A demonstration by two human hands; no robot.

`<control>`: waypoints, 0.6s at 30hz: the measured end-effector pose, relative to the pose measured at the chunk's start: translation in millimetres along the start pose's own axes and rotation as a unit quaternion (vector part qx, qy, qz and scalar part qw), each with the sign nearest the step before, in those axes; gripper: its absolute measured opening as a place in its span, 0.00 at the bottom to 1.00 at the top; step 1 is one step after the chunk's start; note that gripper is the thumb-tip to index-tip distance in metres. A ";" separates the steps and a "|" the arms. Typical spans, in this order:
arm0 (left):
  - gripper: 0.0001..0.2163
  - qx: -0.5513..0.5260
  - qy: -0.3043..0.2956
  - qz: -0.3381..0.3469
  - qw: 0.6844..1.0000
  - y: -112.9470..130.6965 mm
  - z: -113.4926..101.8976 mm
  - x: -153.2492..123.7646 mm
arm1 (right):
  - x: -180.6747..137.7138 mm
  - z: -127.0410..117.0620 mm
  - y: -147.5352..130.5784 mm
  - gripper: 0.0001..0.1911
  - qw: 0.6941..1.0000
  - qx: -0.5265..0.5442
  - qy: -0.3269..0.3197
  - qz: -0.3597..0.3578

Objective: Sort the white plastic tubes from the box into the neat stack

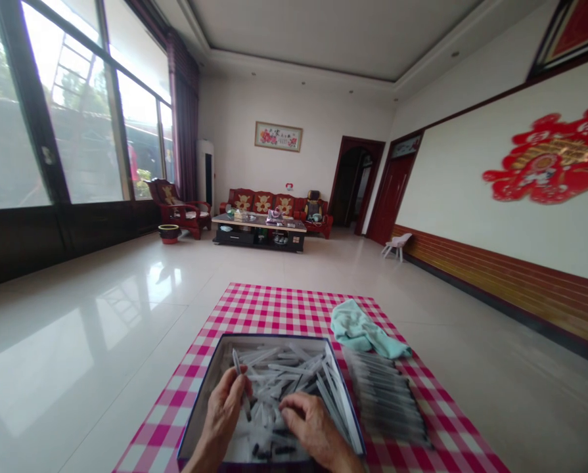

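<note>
My left hand (227, 397) is closed around a clear-barrelled pen (236, 360), held nearly upright above the left part of a shallow box (198, 401). The box has a dark blue rim and holds many loose translucent pen barrels (296, 368) and, nearer to me, small clear caps (263, 414). Several short black pieces (282, 450) lie at the front. Over the right half of the box, my right hand (316, 424) has its thumb and fingers curled together low among the small parts; what they pinch, if anything, is hidden.
A row of dark pens (385, 394), blurred, lies right of the box. Behind it is a crumpled mint-green cloth (365, 328). Both rest on a pink-and-white checked tablecloth (269, 305). Beyond the table's edge are a tiled floor, a low coffee table (259, 226) and red wooden seats.
</note>
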State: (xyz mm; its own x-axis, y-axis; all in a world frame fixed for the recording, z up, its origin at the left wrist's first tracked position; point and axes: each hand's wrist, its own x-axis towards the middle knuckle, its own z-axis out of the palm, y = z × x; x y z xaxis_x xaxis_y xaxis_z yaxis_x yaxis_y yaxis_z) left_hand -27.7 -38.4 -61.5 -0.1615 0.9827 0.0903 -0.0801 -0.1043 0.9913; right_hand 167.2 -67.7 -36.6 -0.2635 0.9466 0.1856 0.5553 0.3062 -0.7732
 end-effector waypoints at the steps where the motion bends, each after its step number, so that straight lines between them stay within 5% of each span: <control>1: 0.27 0.003 0.026 0.008 1.000 -2.0 -1.0 1.4 | 3.3 1.5 0.5 0.12 1.000 -0.017 0.012 -0.006; 9: 0.30 0.065 0.065 0.032 0.995 -9.3 -4.9 4.6 | 27.6 48.0 0.1 0.10 0.975 -0.221 0.011 0.001; 18: 0.27 0.130 0.046 0.051 0.989 1.4 -0.7 1.1 | 41.9 93.6 9.9 0.13 0.960 -0.273 0.050 0.044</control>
State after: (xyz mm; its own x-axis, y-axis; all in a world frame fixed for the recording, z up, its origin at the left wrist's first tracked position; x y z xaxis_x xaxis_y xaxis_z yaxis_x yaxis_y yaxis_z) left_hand -28.7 -37.6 -60.1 -0.2450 0.9500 0.1935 0.1940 -0.1475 0.9698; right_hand 87.8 -34.4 -93.2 -0.1350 0.9680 0.2114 0.9095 0.2057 -0.3612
